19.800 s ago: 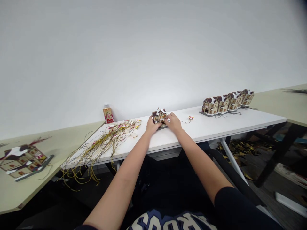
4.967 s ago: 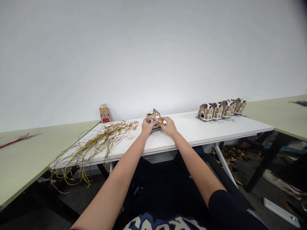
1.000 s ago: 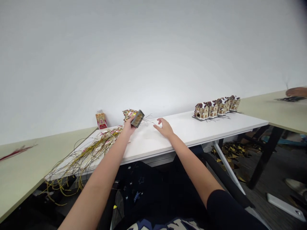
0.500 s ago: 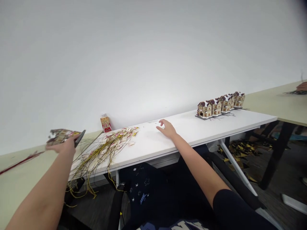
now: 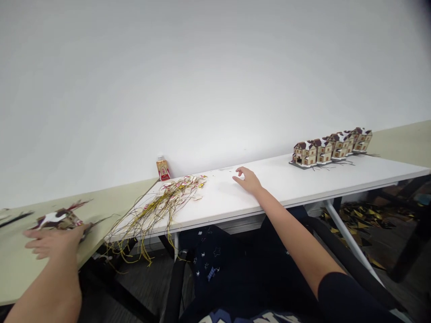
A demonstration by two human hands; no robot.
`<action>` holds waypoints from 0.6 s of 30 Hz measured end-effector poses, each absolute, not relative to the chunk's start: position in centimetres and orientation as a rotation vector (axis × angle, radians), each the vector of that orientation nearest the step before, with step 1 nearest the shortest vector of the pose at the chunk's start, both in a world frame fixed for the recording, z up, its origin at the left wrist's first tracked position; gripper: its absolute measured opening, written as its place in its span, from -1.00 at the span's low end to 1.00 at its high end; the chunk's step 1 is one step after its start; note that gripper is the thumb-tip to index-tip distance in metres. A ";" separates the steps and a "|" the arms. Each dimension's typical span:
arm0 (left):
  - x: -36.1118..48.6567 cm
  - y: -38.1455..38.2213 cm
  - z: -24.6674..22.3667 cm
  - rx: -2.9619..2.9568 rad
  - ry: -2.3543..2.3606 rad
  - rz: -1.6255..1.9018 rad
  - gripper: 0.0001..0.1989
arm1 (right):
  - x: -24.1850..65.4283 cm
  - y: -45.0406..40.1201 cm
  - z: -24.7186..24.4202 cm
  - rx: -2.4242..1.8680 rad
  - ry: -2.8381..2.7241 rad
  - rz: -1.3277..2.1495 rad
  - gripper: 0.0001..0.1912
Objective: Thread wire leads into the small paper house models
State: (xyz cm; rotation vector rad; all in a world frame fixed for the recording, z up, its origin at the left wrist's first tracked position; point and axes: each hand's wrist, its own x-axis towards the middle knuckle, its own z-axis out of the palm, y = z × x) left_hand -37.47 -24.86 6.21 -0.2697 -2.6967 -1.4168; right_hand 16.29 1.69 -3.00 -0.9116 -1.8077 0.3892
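Observation:
My left hand (image 5: 55,242) lies flat, fingers spread, on the beige table (image 5: 20,269) at the far left. Its thumb side touches the base of a small model house (image 5: 58,219) with a snow-white roof, which sits on the table just beyond the hand. The picture is blurred there. My right hand (image 5: 248,180) rests on the white table (image 5: 235,202) with its fingers apart and nothing in it.
A tangle of yellow strings with red-and-white tags (image 5: 161,204) hangs over the white table's left front edge. A small bottle (image 5: 163,168) stands by the wall. A row of several finished houses (image 5: 332,144) stands at the right. Gold and black scraps (image 5: 358,215) litter the floor.
My left hand swung the house from the white table's middle out to the beige table and set it down. My right hand stayed on the white table.

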 end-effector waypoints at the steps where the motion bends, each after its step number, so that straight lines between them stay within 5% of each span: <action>1: -37.3 -24.3 6.2 -0.203 -2.608 -1.308 0.35 | 16.3 1.7 -3.0 -0.913 -1.807 0.389 -0.72; 4: -35.7 -22.0 6.7 -0.432 -2.326 -1.158 0.18 | 16.3 1.6 -3.0 -0.913 -1.807 0.379 -0.73; 8: -32.2 -18.5 8.5 -1.124 -2.058 -1.272 -0.53 | 16.4 1.5 -2.9 -0.925 -1.802 0.385 -0.73; 10: -30.6 -16.9 9.2 -1.480 -2.115 -1.353 -0.71 | 16.4 1.4 -3.0 -0.931 -1.796 0.392 -0.73; 18: -27.7 -13.0 9.2 -2.021 -2.363 -0.877 -0.62 | 16.4 1.4 -2.9 -0.921 -1.803 0.385 -0.74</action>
